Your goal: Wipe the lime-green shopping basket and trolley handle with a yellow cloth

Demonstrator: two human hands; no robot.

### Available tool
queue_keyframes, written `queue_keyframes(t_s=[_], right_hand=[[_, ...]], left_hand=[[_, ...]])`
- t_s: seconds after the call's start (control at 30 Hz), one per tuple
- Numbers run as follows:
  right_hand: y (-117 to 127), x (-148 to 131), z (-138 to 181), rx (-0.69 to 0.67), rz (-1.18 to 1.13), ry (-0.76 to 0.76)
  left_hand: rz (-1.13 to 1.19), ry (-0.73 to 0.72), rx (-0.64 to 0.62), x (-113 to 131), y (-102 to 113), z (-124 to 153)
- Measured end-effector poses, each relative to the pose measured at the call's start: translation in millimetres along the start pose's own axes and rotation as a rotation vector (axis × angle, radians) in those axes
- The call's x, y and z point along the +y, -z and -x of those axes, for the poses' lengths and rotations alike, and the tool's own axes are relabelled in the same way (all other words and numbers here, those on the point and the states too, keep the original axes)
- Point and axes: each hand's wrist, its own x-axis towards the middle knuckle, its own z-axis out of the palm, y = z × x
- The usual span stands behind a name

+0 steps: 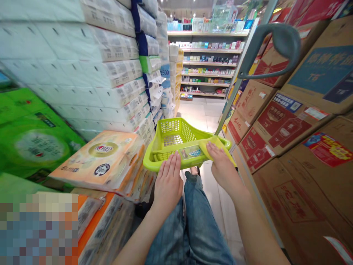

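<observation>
Head view: we seem to be wiping the green basket [150, 162], mid-view.
Our left hand [169, 175] lies open at its seven o'clock; our right hand [220, 162] covers the yellow cloth [204, 147] at four, grip unclear. We should press evenly.

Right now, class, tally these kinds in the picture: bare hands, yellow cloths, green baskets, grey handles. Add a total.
Bare hands: 2, left hand and right hand
Yellow cloth: 1
Green basket: 1
Grey handle: 1
Total: 5
</observation>
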Motion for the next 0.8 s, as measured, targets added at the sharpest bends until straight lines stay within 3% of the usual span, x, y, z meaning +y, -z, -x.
queue_keyframes(t_s=[0.07, 0.13, 0.3, 0.37, 0.5, 0.63, 0.7, 0.8], right_hand=[[2.5, 13.7, -0.6, 0.02, 0.035, -0.084], [-1.6, 7.1, -1.3, 0.039, 0.068, -0.091], [-23.5, -57.6, -0.2, 0.032, 0.043, 0.088], [-26.1, -70.6, 0.9, -0.015, 0.008, 0.167], [-13.0, -41.1, 1.2, -0.041, -0.049, 0.189], [1.9, 3.9, -2.0, 0.014, 0.008, -0.036], [0.1, 1.3, -3.4, 0.032, 0.058, -0.096], [-13.3, -33.9, -2.3, 0.027, 0.07, -0.006]], left_hand=[[0.006, 0.006, 0.008, 1.5, -0.4, -1.3], [0.012, 0.012, 0.013, 2.6, -1.2, -2.0], [0.004, 0.017, 0.026, 2.6, -3.7, -0.9], [-0.002, 0.015, 0.028, 2.2, -4.2, 0.0], [-0.004, 0.013, 0.019, 2.0, -3.4, 0.1], [0.0, 0.007, 0.022, 3.2, -2.3, -1.3], [0.004, 0.016, 0.021, 4.2, -2.5, -1.8], [0.009, 0.026, 0.012, 4.7, -3.3, -1.8]])
